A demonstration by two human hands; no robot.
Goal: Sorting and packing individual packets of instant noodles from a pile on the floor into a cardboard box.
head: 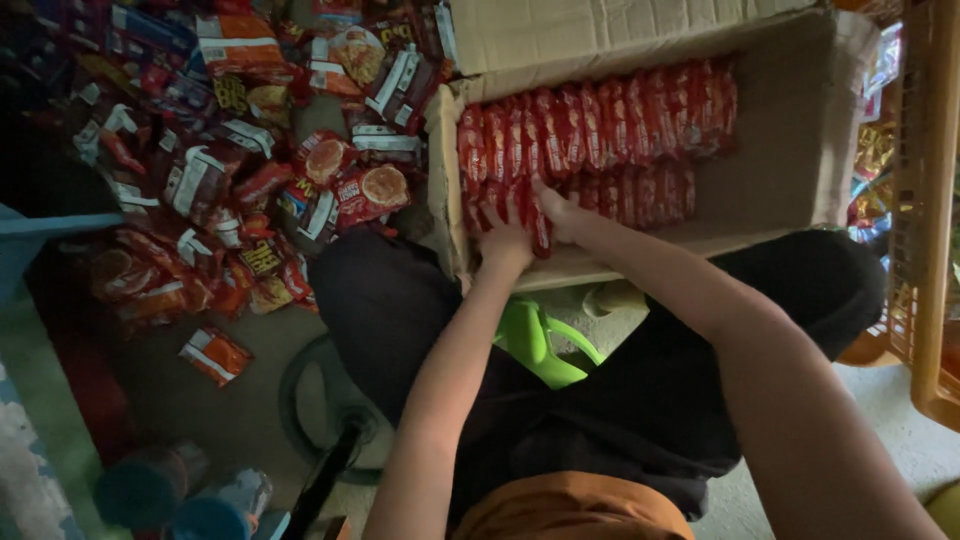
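Observation:
A cardboard box [790, 150] rests on my lap, holding two rows of upright red snack packets [600, 125]. My left hand [503, 238] and my right hand [560, 212] reach into its near left corner. Both press against the red packets in the front row [530, 215], with the fingers closed around them. The packets under my fingers are partly hidden.
A large pile of loose red and dark snack packets [250, 170] covers the floor at the left. An orange plastic crate [925, 220] stands at the right edge. A green plastic stool [540, 345] shows between my legs. A round fan base [320, 400] sits on the floor below.

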